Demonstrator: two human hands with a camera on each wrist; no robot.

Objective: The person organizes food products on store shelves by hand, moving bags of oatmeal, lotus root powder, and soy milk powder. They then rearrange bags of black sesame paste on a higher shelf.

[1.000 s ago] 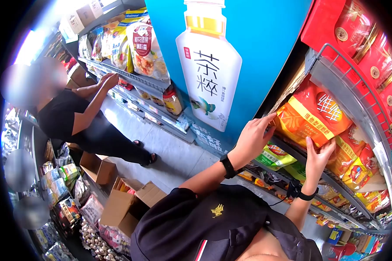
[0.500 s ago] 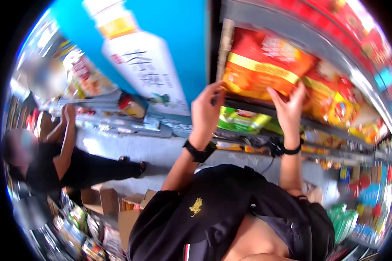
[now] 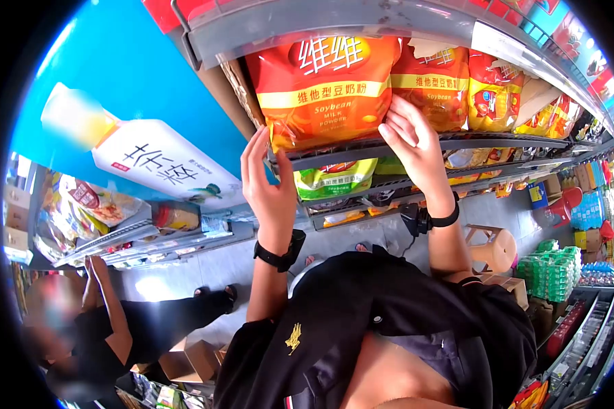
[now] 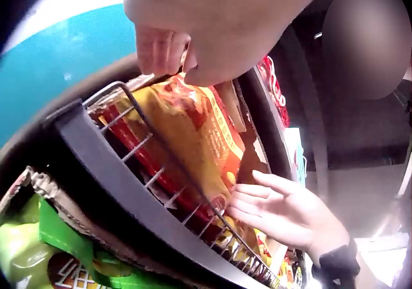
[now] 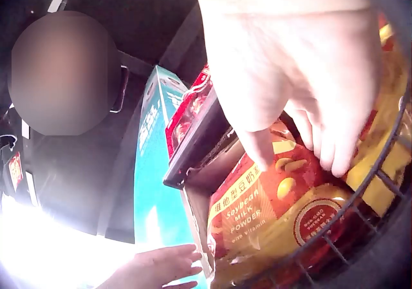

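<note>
A red and orange soybean milk powder bag (image 3: pixel 324 85) stands at the left end of a shelf, its printed front facing out. My left hand (image 3: pixel 269 191) is at its lower left edge, fingers fairly straight and thumb apart. At the lower right side, my right hand (image 3: pixel 416 146) has its fingers extended against or very close to the bag. The left wrist view shows the bag (image 4: pixel 206 134) behind a wire rail, between my left hand (image 4: pixel 193 38) and right hand (image 4: pixel 283 212). In the right wrist view, my right hand's fingers (image 5: pixel 328 141) hang over the bag's side.
Similar red bags (image 3: pixel 430 88) line the shelf to the right. Green bags (image 3: pixel 334 178) lie on the shelf below. A blue panel (image 3: pixel 184 88) with a bottle picture borders the left. Another person (image 3: pixel 136 327) is at the lower left; a stool (image 3: pixel 491 247) stands at right.
The head view has turned and come closer to the shelf, so the bag appears more upright. My right hand has shifted from the bag's lower edge to its right side.
</note>
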